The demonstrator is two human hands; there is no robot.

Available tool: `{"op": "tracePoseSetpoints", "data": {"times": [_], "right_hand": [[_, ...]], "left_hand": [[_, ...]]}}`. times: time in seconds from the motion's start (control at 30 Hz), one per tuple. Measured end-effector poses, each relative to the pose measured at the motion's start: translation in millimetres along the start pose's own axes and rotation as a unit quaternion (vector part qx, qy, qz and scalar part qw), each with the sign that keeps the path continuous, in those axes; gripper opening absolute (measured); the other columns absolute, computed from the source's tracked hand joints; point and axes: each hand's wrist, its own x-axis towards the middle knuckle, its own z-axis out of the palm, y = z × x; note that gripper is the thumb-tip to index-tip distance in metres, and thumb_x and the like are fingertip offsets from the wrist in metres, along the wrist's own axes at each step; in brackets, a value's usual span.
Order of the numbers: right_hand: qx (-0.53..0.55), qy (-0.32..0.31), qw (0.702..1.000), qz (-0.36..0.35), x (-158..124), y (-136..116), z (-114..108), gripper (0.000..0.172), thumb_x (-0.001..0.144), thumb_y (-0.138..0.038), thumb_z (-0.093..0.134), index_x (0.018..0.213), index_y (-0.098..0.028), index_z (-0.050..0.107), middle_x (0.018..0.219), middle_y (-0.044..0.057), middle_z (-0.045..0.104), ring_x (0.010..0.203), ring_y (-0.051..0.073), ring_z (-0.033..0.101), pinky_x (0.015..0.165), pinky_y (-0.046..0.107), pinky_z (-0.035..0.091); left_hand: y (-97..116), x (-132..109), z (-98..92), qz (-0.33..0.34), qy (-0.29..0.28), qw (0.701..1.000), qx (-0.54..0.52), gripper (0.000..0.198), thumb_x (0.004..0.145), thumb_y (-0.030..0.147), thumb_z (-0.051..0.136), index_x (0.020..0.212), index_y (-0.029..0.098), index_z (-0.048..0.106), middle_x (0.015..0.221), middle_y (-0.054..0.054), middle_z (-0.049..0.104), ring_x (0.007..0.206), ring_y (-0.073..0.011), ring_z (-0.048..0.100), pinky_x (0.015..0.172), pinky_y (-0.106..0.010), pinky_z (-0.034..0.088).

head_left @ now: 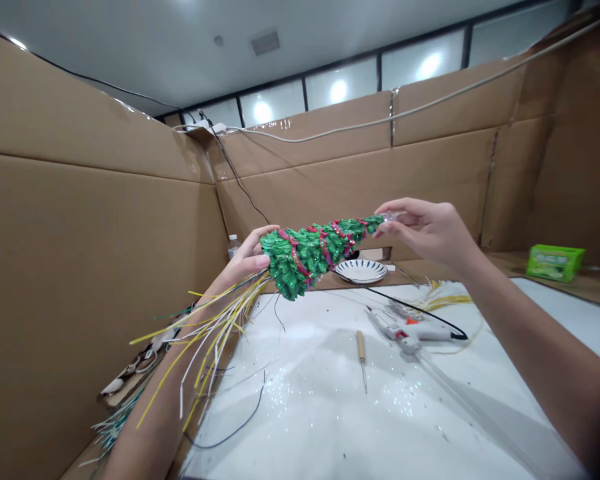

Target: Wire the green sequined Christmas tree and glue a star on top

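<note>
A small green glittery cone-shaped tree [313,252] with red bead garlands is held sideways above the white table [330,413]. My left hand [247,257] grips its wide base, where a bundle of yellow and white wires [207,333] fans out down to the left. My right hand [425,230] pinches the narrow tip, where a small clear piece shows between the fingers. Both hands are closed on the tree.
On the table lie a white glue gun [405,330] with a black cord, a wooden-handled awl [362,357], a white plate [361,270] and loose wires. A green packet [554,261] sits at the right. Cardboard walls [80,267] surround the table.
</note>
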Motion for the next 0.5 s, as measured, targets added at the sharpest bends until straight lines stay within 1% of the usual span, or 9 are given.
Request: {"op": "tracePoseSetpoints", "data": {"times": [0.1, 0.27, 0.4, 0.5], "right_hand": [[0.001, 0.009, 1.0, -0.003, 0.6, -2.5, -0.8, 0.022, 0.082, -0.036, 0.065, 0.099, -0.022, 0.067, 0.073, 0.001, 0.072, 0.071, 0.019, 0.07, 0.07, 0.03, 0.058], [0.001, 0.018, 1.0, -0.001, 1.6, -1.4, -1.8, 0.023, 0.082, -0.038, 0.065, 0.098, -0.022, 0.068, 0.077, 0.002, 0.072, 0.074, 0.02, 0.071, 0.069, 0.03, 0.058], [-0.036, 0.044, 0.998, -0.024, 2.7, -0.6, -3.0, 0.024, 0.079, -0.04, 0.069, 0.094, -0.022, 0.069, 0.081, 0.002, 0.072, 0.071, 0.017, 0.068, 0.065, 0.029, 0.056], [-0.04, 0.053, 0.997, -0.039, 3.8, -3.0, -5.0, 0.025, 0.077, -0.043, 0.07, 0.091, -0.022, 0.071, 0.083, 0.002, 0.071, 0.07, 0.016, 0.066, 0.065, 0.028, 0.056]], "left_hand": [[-0.5, -0.6, 1.9, -0.009, -0.016, 1.0, -0.009, 0.035, 0.091, 0.034, 0.055, 0.12, 0.015, 0.055, 0.12, -0.01, 0.058, 0.103, -0.0211, 0.06, 0.086, -0.042, 0.053], [-1.2, 3.0, 1.1, -0.026, -0.032, 0.999, -0.021, 0.036, 0.09, 0.034, 0.056, 0.121, 0.015, 0.054, 0.12, -0.01, 0.058, 0.103, -0.0213, 0.06, 0.086, -0.042, 0.052], [2.2, -1.5, -1.6, -0.039, -0.036, 0.998, -0.031, 0.036, 0.09, 0.034, 0.056, 0.121, 0.015, 0.054, 0.12, -0.01, 0.058, 0.103, -0.0215, 0.06, 0.087, -0.043, 0.052], [4.2, -6.2, -3.8, -0.049, -0.033, 0.997, -0.039, 0.036, 0.09, 0.033, 0.057, 0.121, 0.014, 0.054, 0.121, -0.009, 0.058, 0.104, -0.0224, 0.06, 0.087, -0.043, 0.052]]}}
